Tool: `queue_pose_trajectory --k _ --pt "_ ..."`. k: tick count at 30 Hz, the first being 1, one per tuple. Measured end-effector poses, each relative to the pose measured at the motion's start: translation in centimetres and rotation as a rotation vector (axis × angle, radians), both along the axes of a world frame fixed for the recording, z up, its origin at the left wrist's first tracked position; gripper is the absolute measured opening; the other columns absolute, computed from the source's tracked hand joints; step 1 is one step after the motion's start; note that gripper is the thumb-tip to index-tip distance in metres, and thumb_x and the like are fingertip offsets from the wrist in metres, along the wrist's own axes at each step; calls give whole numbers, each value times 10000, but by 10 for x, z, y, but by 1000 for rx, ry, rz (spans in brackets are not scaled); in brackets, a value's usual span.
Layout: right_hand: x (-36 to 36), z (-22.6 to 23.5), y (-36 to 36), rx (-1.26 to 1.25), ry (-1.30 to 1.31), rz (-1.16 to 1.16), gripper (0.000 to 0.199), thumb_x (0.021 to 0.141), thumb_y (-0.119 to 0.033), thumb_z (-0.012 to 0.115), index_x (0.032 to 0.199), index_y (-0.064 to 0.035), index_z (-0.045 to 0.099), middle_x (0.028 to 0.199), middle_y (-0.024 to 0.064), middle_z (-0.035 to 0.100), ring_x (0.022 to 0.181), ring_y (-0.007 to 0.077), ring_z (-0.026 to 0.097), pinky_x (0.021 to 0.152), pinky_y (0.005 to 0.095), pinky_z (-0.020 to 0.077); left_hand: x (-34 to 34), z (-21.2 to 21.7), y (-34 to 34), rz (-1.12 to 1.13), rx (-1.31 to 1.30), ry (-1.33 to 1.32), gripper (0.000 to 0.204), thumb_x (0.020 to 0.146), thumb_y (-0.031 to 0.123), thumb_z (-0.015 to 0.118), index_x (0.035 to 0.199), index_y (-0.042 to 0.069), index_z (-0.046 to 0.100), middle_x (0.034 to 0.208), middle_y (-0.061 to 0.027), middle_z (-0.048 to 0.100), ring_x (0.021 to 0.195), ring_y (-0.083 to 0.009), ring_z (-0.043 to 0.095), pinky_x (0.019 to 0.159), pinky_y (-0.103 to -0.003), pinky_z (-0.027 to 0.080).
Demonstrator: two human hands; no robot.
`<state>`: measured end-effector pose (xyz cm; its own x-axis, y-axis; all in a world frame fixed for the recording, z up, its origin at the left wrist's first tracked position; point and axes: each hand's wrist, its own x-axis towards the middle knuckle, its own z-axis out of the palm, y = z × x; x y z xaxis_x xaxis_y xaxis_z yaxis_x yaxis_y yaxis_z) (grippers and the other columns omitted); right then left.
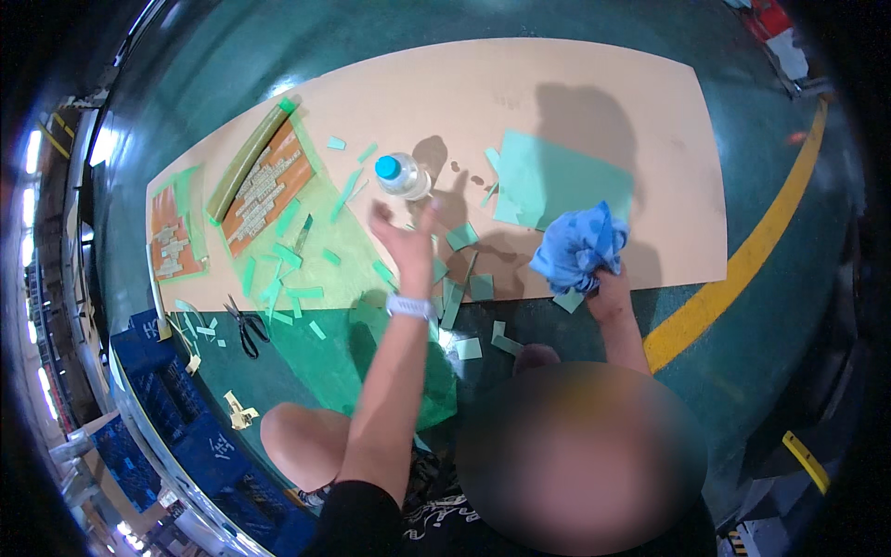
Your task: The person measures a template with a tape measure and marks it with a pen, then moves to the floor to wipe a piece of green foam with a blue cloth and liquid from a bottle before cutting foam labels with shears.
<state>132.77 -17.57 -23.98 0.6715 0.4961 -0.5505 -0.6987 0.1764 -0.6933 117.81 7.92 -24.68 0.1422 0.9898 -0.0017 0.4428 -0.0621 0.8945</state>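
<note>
Left hand [406, 239] spread open just short of upright bottle [402, 175]; right hand [608, 283] clutches blue cloth [577, 246].

R hand [608, 283] fingers hidden in blue cloth [577, 243]

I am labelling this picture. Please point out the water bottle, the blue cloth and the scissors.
water bottle [402, 175], head view, on its clear body below the cap.
blue cloth [577, 246], head view, on its crumpled middle.
scissors [248, 327], head view, near the pivot.
</note>
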Motion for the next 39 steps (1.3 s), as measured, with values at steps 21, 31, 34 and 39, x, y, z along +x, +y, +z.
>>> queue_pose_trajectory --k 21,31,34,39 --pt "70 -29 -69 -111 -265 -355 407 783 53 572 1171 -45 495 1090 48 563 1013 187 549 887 344 436 80 37 -25 -1237 287 797 561 574 274 765 991 35 477 908 -179 579 865 -343 584 715 -421 505" --pt "72 -30 -81 -230 -276 -372 320 776 42 605 1082 -42 564 1027 31 593 928 143 566 836 302 443 124 30 -42 -1289 378 1016 530 549 285 761 930 26 499 798 -174 619 762 -332 615 635 -413 512" --pt "75 -43 -94 -324 -335 -296 319 774 46 605 1080 -33 566 1026 26 590 922 131 560 826 291 445 122 37 -36 -1299 352 1037 502 557 273 745 925 31 506 802 -176 624 764 -330 617 636 -411 514" --pt "75 -30 -61 -353 -466 -238 342 776 42 601 1107 -28 550 1017 22 587 924 126 556 826 276 442 120 45 -33 -1298 357 1069 463 576 258 720 925 36 510 798 -178 625 766 -328 620 641 -409 517"
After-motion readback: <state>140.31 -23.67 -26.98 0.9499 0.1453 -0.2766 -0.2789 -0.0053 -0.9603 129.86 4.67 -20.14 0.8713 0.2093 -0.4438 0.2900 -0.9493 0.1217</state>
